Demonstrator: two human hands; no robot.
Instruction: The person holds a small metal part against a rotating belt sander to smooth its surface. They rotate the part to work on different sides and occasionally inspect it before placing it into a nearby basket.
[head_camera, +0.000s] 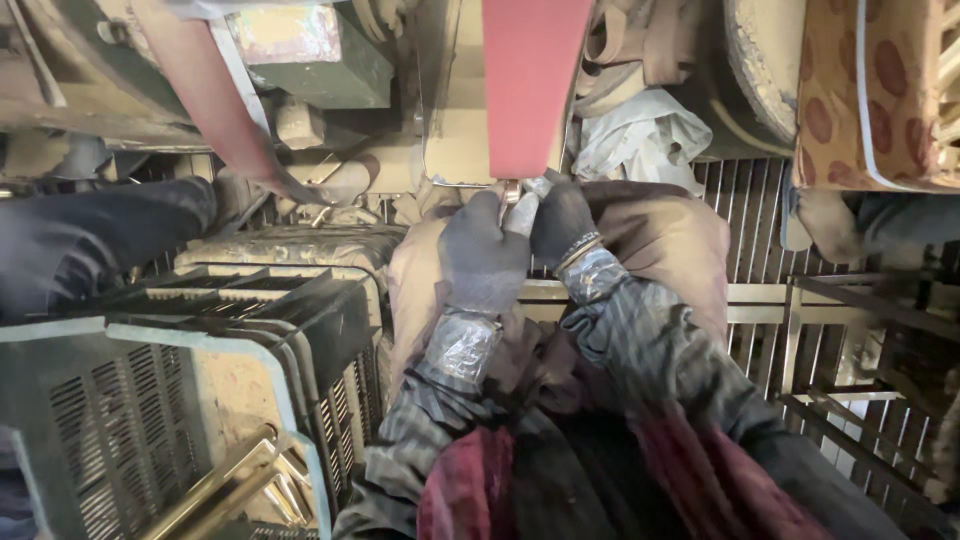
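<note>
A wide red sanding belt (528, 85) runs vertically at the top centre. Just under its lower end, both my gloved hands press a small metal piece (516, 193) against it. My left hand (484, 250), in a grey glove with foil-like tape at the wrist, grips the piece from the left. My right hand (560, 220), in a dark glove with a bangle at the wrist, pinches it from the right. The piece is mostly hidden by my fingers. A brown cloth (660, 240) lies over my lap beneath the hands.
A dark slotted plastic crate (130, 400) at the lower left holds several brass-coloured rods (225, 485). Another person's dark-sleeved arm (90, 240) reaches in from the left. A metal grid rack (800, 330) stands at the right, crumpled white cloth (640, 135) beside the belt.
</note>
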